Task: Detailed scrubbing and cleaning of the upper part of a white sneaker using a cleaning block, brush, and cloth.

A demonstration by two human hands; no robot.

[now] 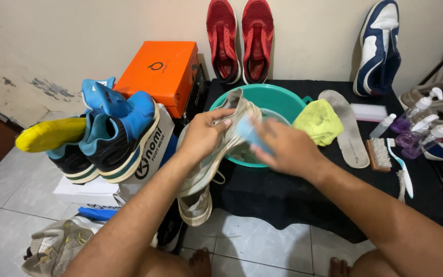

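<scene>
My left hand (pixel 204 134) grips a dirty beige sneaker (pixel 216 154) by its upper, holding it tilted over the near rim of a teal basin (pixel 278 97). My right hand (pixel 283 149) is closed on a light blue brush or sponge (pixel 252 134), blurred, pressed against the sneaker's side. A second beige sneaker (pixel 196 208) lies on the floor just below the first. The basin stands on a black cloth (pixel 283 197).
A yellow-green rag (pixel 320 120), an insole (pixel 347 128), brushes (pixel 380 154) and pump bottles (pixel 426 128) lie right of the basin. Blue sneakers (pixel 114 133) sit on white boxes at left, beside an orange box (pixel 162 72). Red sneakers (pixel 239 38) lean on the wall.
</scene>
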